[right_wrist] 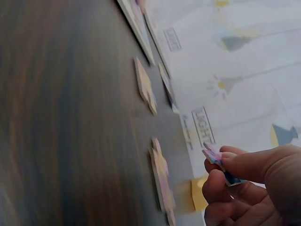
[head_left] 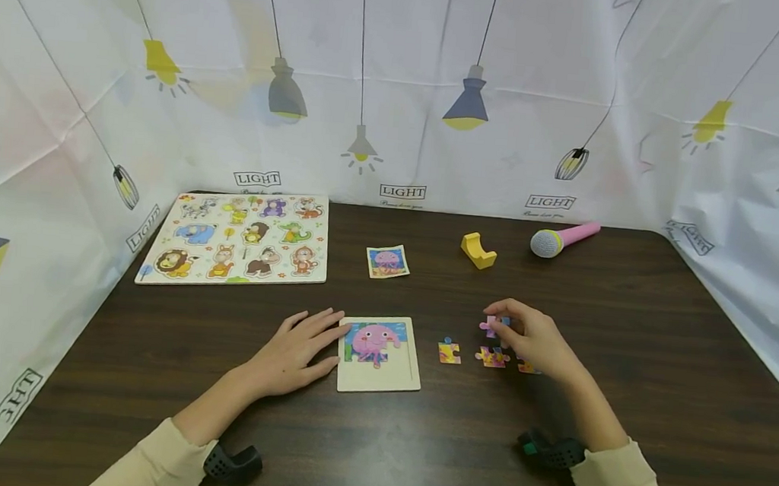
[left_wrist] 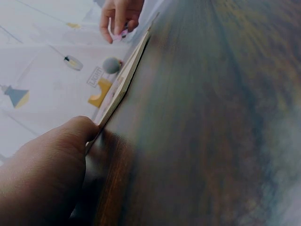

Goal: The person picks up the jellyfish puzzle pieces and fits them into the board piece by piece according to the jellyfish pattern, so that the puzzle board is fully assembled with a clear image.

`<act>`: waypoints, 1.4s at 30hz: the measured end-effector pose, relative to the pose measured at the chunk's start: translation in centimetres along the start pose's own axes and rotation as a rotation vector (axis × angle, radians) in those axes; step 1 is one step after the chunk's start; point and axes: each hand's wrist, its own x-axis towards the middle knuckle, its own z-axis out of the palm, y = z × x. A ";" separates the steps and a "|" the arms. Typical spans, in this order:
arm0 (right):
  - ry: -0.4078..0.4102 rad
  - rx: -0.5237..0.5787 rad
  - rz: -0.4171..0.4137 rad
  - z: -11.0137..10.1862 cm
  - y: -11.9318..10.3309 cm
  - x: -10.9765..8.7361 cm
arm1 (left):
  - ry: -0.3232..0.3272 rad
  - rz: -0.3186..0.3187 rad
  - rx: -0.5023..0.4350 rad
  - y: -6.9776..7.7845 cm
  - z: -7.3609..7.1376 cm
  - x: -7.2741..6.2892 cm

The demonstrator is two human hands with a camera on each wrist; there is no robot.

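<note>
My right hand pinches a pink-and-blue jigsaw piece between thumb and fingers, lifted off the table in the right wrist view. Under and beside it lie a yellow jigsaw piece with a blue knob, a yellow-and-pink piece and another piece partly hidden by the hand. With fingers spread and fairly straight, my left hand rests at the left edge of the cream puzzle board. A partly assembled pink octopus picture sits in the board's recess; its lower part shows bare wood.
A small octopus picture card lies behind the board. Further back are an animal puzzle board at left, a yellow curved block and a pink toy microphone at right. A printed white curtain borders the dark table.
</note>
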 end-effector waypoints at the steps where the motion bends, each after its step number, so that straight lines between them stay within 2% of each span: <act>1: -0.006 0.006 -0.015 0.3 -0.2 0.1 | 0.003 -0.001 -0.001 0.0 0.0 0.0; 4: -0.032 0.025 -0.044 1.2 -0.9 0.5 | 0.010 -0.003 0.000 -0.1 0.0 -0.1; 11: -0.090 0.094 -0.034 2.8 -2.9 1.0 | 0.009 -0.014 -0.007 0.0 0.0 -0.1; 17: -0.087 0.122 -0.125 4.0 -3.8 1.4 | 0.004 -0.020 -0.014 0.0 0.1 -0.1; 22: -0.083 0.086 -0.165 5.0 -4.6 1.9 | 0.007 -0.017 -0.013 -0.1 0.2 -0.2; 32: -0.123 0.084 -0.165 6.2 -6.0 2.6 | 0.014 -0.010 -0.007 -0.1 0.0 -0.1; 42: -0.096 0.039 -0.187 7.6 -6.7 3.1 | 0.006 -0.013 -0.011 0.1 -0.2 -0.1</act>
